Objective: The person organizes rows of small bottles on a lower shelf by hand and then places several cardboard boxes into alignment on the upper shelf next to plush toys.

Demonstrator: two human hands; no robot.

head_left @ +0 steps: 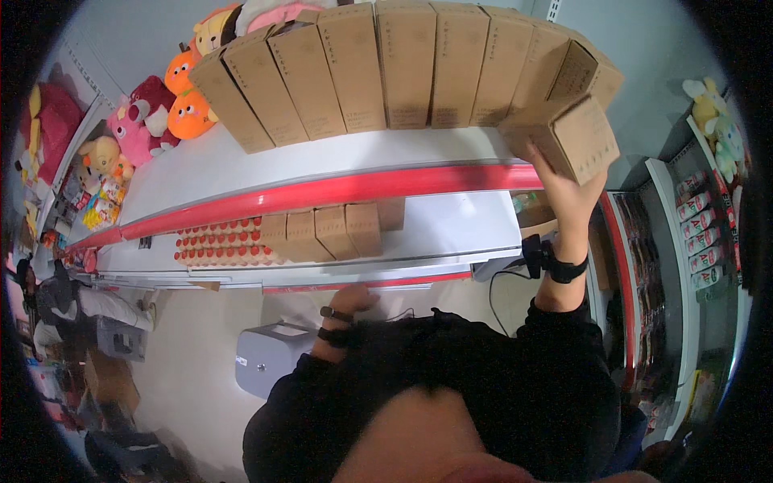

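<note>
My right hand [570,189] is raised at the right end of the upper shelf, closed around the lower side of a small brown cardboard box [586,141]. The held box is tilted, with one corner turned toward me. Just behind it, another cardboard box [578,71] at the end of the row shows an opening in its side. Several tall brown cardboard boxes [407,68] stand side by side along this shelf [338,157]. My left hand [357,298] hangs low in front of the lower shelf, apart from the goods; its fingers are too blurred to make out.
Below, the lower shelf [459,229] bears small brown boxes [326,233] and rows of red-capped bottles [221,241]. Plush toys [191,113] sit at the left. A grey bin [266,358] stands on the floor. White cans [697,229] line a right-hand shelf. Another person [88,306] is far left.
</note>
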